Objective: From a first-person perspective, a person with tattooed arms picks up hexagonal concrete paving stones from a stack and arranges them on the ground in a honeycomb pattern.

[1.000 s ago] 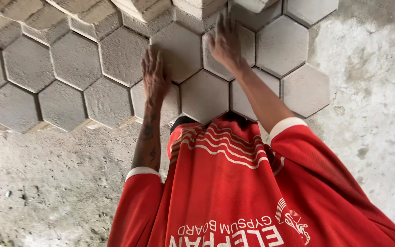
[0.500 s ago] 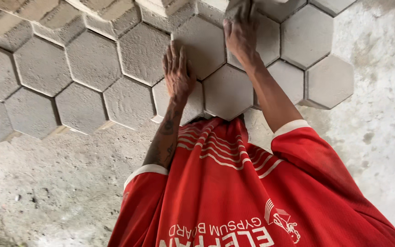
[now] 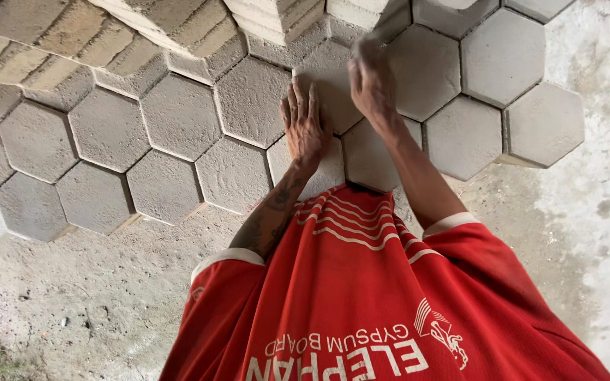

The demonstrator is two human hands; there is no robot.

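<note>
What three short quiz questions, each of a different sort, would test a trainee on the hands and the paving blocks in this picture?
1. True or false: the left hand holds a trowel.
2. Multiple choice: what shape are the grey paving blocks laid on the ground? A square, B hexagonal, C round.
3. Fill in: the right hand reaches out of a shirt sleeve that is ___ with a white cuff.

Key
1. False: it lies flat and empty on the blocks, fingers spread.
2. B
3. red
</note>
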